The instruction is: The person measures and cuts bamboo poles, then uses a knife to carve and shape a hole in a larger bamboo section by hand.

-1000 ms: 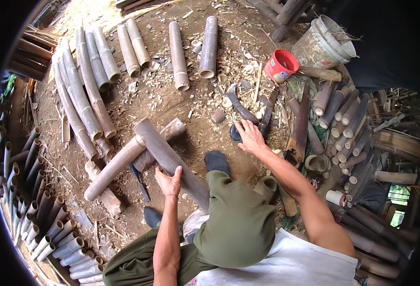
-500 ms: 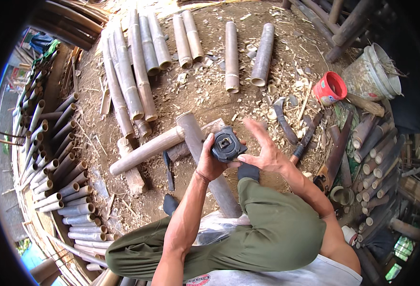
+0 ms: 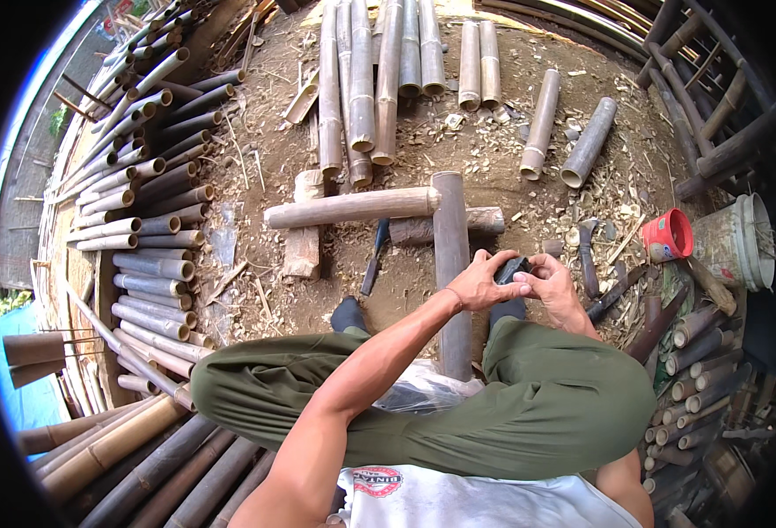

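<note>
My left hand [image 3: 476, 283] and my right hand [image 3: 552, 285] come together above my right foot, both closed around a small black tape measure [image 3: 512, 268]. Fingers cover much of its case. Just left of the hands, a thick grey bamboo pole [image 3: 452, 264] runs from between my legs to a short log [image 3: 485, 220]. Across the pole's far end lies a lighter bamboo length [image 3: 353, 209], its left part resting on a wooden block [image 3: 303, 251]. A dark-handled blade [image 3: 375, 255] lies on the ground between block and pole.
Cut bamboo lengths [image 3: 359, 79] lie on the chip-strewn ground ahead. Stacked bamboo [image 3: 155, 268] lines the left, with more piled at right [image 3: 696, 378]. A red pail [image 3: 668, 235], a dirty white bucket [image 3: 733, 242] and a curved-handled tool [image 3: 588, 255] are on the right.
My hands and the tape measure have shifted right. My right hand, spread before, has closed on the tape measure. The view has turned, so the surroundings sit differently in the picture.
</note>
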Demonstrator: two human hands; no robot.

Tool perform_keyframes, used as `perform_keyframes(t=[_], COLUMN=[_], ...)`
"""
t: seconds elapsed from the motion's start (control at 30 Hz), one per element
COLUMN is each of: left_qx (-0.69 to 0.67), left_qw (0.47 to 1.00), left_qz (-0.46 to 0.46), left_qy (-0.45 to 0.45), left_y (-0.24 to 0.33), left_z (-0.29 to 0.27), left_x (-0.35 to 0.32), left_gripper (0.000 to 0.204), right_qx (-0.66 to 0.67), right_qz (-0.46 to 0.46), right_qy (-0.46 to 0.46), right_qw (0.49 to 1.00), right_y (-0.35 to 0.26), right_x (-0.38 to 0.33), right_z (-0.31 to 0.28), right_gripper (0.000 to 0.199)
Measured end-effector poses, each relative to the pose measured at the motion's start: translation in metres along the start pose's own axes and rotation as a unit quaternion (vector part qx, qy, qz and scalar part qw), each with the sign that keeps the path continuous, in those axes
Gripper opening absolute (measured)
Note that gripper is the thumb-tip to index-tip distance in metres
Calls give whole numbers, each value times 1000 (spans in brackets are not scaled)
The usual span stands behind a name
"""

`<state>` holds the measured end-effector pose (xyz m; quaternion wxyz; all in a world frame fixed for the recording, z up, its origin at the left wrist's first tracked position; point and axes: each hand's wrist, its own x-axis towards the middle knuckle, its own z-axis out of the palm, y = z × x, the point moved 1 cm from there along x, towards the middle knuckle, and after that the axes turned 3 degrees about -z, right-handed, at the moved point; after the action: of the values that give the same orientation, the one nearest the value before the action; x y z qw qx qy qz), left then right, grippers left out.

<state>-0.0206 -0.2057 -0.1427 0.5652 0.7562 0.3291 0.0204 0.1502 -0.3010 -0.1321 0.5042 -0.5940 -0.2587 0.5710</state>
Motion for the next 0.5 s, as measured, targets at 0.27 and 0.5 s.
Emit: perform_keyframes(t=[0.27, 0.5], left_qx=[158, 315], left_qw=[974, 869], left_qz=[-104, -278], left_qy=[122, 262], left_y=[-42, -36], left_z=[-87, -209], left_x=[-1, -51], left_gripper=[76, 68], right_qx=[112, -314], right_qz=[-189, -117], right_qy=[-66, 73], right_qw=[973, 940], right_y=[-58, -31], right_x=[-6, 67], right_z=[-1, -70], right_gripper=[42, 73])
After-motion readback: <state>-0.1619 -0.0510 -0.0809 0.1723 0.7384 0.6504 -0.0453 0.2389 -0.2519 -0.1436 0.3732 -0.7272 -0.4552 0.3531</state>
